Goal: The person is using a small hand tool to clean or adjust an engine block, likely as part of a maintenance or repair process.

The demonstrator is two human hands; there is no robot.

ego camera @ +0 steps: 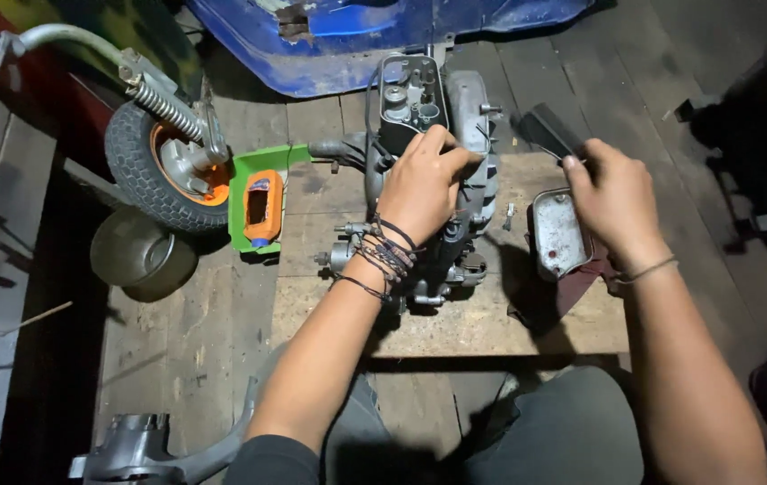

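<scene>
A grey scooter engine (pixel 419 117) lies on a low wooden board (pixel 491 323) in front of me. My left hand (pixel 424 184), with several cord bracelets at the wrist, rests on top of the engine casing, fingers curled against it. My right hand (pixel 615 199) grips a flat dark tool (pixel 547 130) that points up and to the left, beside the engine. Just under that hand a metal engine cover (pixel 557 235) lies on a dark red rag (pixel 581 283).
A small wheel with orange hub and spring shock (pixel 163 157) stands at the left, beside a green and orange container (pixel 260 202) and a round metal bowl (pixel 139 256). Blue bodywork (pixel 347 40) lies behind the engine. A grey metal part (pixel 145 449) sits near my knee.
</scene>
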